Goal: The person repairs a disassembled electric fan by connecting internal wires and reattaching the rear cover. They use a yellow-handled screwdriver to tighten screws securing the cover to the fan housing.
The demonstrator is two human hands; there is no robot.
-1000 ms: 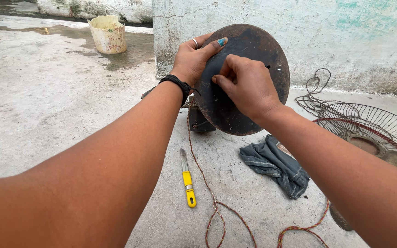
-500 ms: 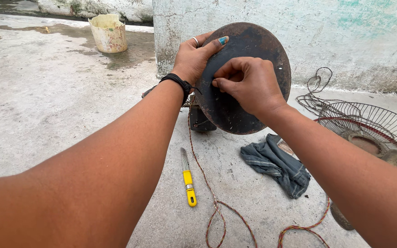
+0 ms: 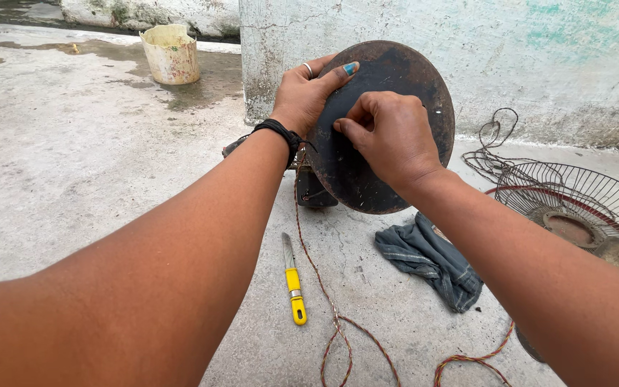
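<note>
A round, dark, rusty metal disc stands on edge on the concrete floor, its flat face turned to me. My left hand grips its upper left rim, thumb laid across the face. My right hand is bunched at the middle of the disc, fingertips pinched on something small that I cannot make out. A dark block-shaped part shows behind the disc's lower left.
A knife with a yellow handle lies on the floor below the disc, beside a twisted red-brown cord. A grey rag lies to the right, wire fan guards further right. A cream bucket stands by the wall.
My right hand's fingers have shifted slightly at the disc's centre. The disc and my left hand stay as they were.
</note>
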